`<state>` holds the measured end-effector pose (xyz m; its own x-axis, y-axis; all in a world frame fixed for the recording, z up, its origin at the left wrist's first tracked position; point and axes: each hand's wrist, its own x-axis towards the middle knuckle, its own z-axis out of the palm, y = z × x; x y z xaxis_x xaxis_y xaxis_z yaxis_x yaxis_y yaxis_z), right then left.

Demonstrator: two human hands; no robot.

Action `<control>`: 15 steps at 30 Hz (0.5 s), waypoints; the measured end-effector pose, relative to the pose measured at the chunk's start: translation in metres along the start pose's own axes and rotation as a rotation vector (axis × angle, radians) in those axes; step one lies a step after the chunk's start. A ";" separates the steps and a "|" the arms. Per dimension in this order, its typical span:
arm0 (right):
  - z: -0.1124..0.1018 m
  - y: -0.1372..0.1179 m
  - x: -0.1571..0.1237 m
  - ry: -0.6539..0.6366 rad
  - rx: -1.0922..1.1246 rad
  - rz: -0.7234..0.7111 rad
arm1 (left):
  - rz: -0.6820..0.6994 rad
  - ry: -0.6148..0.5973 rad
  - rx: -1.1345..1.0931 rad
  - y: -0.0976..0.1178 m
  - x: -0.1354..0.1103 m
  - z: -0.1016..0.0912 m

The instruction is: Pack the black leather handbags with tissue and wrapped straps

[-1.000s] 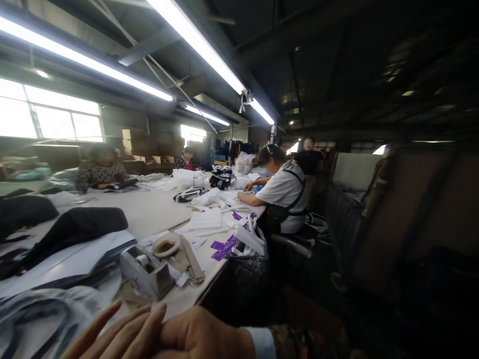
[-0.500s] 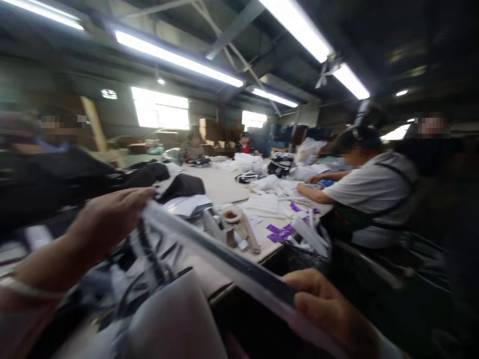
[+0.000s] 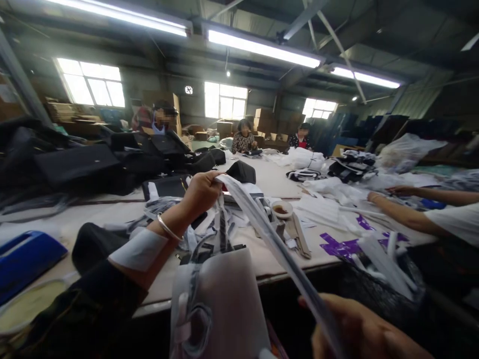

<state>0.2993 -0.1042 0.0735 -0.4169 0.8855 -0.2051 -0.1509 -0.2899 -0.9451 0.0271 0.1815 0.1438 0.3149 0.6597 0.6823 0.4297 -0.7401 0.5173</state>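
My left hand (image 3: 204, 190) is closed on the upper end of a long pale strip (image 3: 275, 239) with a grey, translucent look. Slanting down to the right, the strip stretches to my right hand (image 3: 355, 321), low in the view, whose blurred fingers are closed around it. Beneath the strip, a translucent pale sheet or pouch (image 3: 228, 294) hangs over the table's front edge. Grey and black straps (image 3: 220, 227) lie behind that sheet, close below my left hand. Just right of the strip sits a tape roll (image 3: 282, 209) on a holder.
Black bags or cases (image 3: 90, 159) are heaped on the left. A blue container (image 3: 28, 264) stands at the near left. Purple tape pieces (image 3: 340, 245) lie near a lined bin (image 3: 389, 284) of white scraps. A co-worker's arm (image 3: 407, 219) reaches in from the right.
My view has swung left, bringing the black heap and blue container into sight. Both hands still hold the strip, which now hangs more steeply.
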 end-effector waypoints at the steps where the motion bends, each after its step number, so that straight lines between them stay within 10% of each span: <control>1: 0.005 0.000 0.017 -0.022 0.019 -0.025 | -0.014 0.004 -0.062 0.011 0.000 0.003; 8: 0.027 -0.041 0.094 0.018 0.122 -0.322 | -0.030 -0.126 -0.256 0.053 -0.007 0.018; 15: 0.016 -0.103 0.071 0.204 -0.245 -0.361 | -0.218 -0.733 -0.753 0.001 -0.015 0.003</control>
<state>0.2705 -0.0168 0.1608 -0.1884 0.9741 0.1249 -0.0280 0.1218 -0.9922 0.0258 0.1714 0.1325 0.8331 0.5195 0.1899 -0.0152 -0.3217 0.9467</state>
